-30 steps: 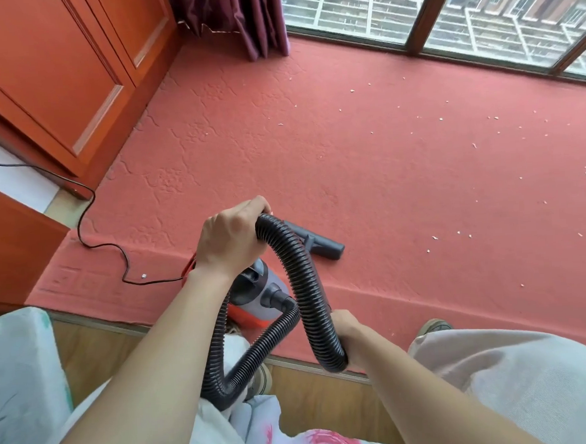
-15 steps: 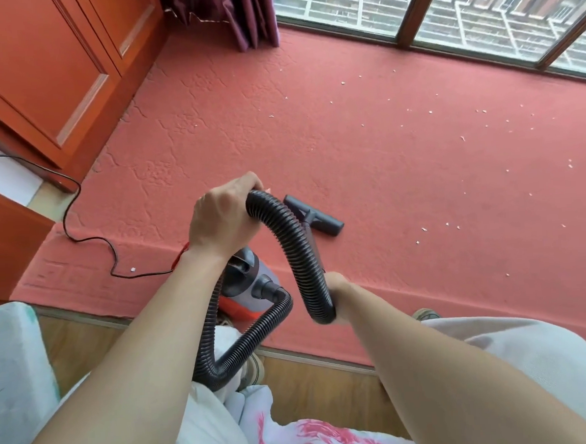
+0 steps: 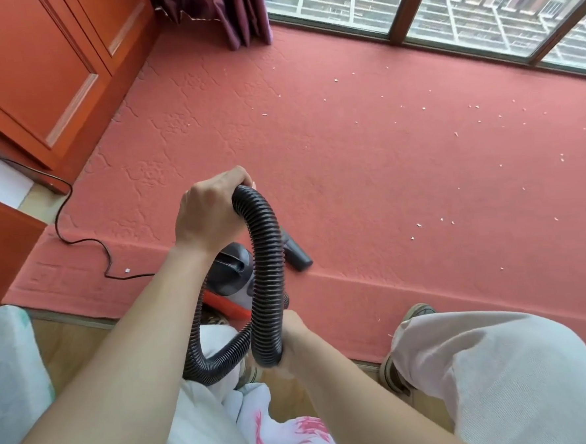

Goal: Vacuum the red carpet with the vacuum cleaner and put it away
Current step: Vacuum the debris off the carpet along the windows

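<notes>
The left hand [image 3: 212,213] curls round the crest of the black ribbed plastic hose [image 3: 266,257], and the right hand [image 3: 292,338] grips its lower bend. The grey-and-orange canister vacuum cleaner [image 3: 233,270] sits at the edge of the red carpet [image 3: 350,167], with its dark nozzle [image 3: 295,252] lying on the pile. Vacuuming looks barely begun. White scraps [image 3: 418,225] lie scattered, so the nozzle needs steering toward them.

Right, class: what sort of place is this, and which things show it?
Probably a room in a high-rise flat: red carpet on the floor, wooden cupboard doors along one side, and large windows overlooking another building's balconies.
</notes>
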`<state>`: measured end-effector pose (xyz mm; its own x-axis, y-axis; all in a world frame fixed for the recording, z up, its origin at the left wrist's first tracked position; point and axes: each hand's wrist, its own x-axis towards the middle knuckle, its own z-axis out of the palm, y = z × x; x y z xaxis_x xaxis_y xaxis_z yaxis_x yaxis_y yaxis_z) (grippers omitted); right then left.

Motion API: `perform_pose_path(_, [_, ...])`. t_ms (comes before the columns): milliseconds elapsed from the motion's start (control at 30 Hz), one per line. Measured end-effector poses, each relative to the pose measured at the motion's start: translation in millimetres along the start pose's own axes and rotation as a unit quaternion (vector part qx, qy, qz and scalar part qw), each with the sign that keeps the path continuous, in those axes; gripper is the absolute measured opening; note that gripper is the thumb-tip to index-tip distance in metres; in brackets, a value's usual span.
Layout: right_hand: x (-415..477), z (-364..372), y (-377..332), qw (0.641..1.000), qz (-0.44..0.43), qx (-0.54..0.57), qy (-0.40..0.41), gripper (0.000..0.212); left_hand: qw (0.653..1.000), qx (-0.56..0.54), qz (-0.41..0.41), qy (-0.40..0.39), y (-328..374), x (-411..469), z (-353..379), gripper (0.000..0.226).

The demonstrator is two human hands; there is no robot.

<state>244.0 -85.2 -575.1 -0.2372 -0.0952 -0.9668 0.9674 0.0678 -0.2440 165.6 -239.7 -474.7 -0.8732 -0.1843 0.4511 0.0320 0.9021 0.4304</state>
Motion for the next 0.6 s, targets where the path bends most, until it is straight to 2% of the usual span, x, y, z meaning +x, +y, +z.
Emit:
perform_pose_path(67, [58, -14, 4, 0.997, -0.038, -0.055, 0.040, 0.047, 1.000, 0.001, -0.003, 0.002, 0, -1, -2, 0.017])
perform_pose_path(133, [75, -37, -13, 0.993, -0.047, -0.075, 0.081, 0.042, 1.000, -0.006, 0.004, -0.001, 3, -2, -3, 0.014])
perform_pose_path(233, [44, -57, -59, 0.983, -0.070, -0.098, 0.136, 0.036, 1.000, -0.016, 0.012, -0.006, 9, 0, 0, 0.014])
perform_pose_path(333, [48, -69, -76, 0.980, -0.075, -0.111, 0.145, 0.035, 1.000, -0.023, 0.009, -0.008, 13, 4, 5, 0.015])
perform_pose_path(600, [51, -66, -63, 0.983, -0.069, -0.087, 0.149, 0.036, 0.998, -0.044, 0.027, -0.045, 13, 10, 21, 0.010])
